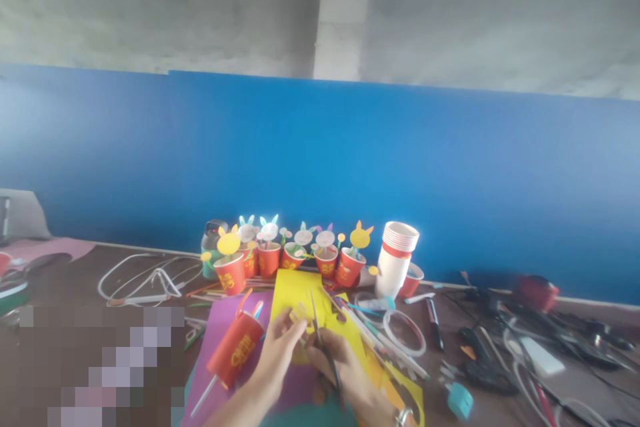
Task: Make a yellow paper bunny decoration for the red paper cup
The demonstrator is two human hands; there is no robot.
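Observation:
My left hand (280, 341) pinches a small piece of yellow paper (302, 313) between thumb and fingers. In my right hand (340, 357) is a pair of scissors (317, 327), its blades pointing up and away beside that piece. Under both hands lie yellow paper sheets (295, 281) with cut-out gaps and a purple sheet (220, 327). Left of my left hand, a red paper cup (238, 347) lies tipped over with straws through it. Behind stand several red cups (269, 260) bearing paper animal faces on sticks.
A stack of white paper cups (395, 260) stands at the back right. Right of the paper lie a clear tape ring (407, 333), a marker (435, 323), a glue gun (483, 363) and tangled cables. White cords (155, 283) lie at left, and a blue partition (300, 160) closes off the back.

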